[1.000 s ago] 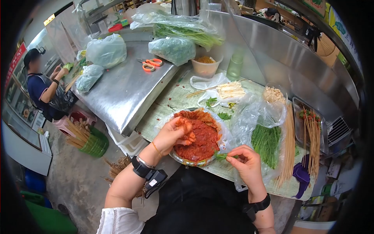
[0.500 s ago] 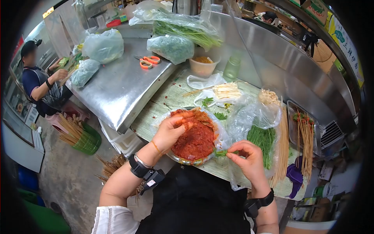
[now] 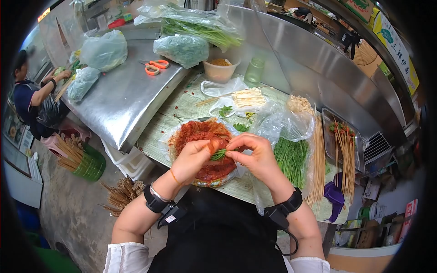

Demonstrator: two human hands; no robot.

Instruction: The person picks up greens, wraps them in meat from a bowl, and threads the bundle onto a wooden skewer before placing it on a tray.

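My left hand, its fingertips smeared with red, is closed on one end of a small bundle of green stems. The fingers of my right hand pinch the other end. Both hands are over the near right part of a bowl lined with plastic. Thick red paste fills it, with reddish pieces around the edge. To the right of my right hand, thin leafy greens lie in a clear plastic bag.
Bare skewers lie beside the bag; a metal tray holds loaded ones. White enoki mushrooms lie behind the bowl. Orange-handled scissors rest on the steel counter. Another person works at the far left.
My right hand has brought the green bundle leftward over the bowl. My left hand has come down and closed on the bundle's other end. The whole view has shifted slightly.
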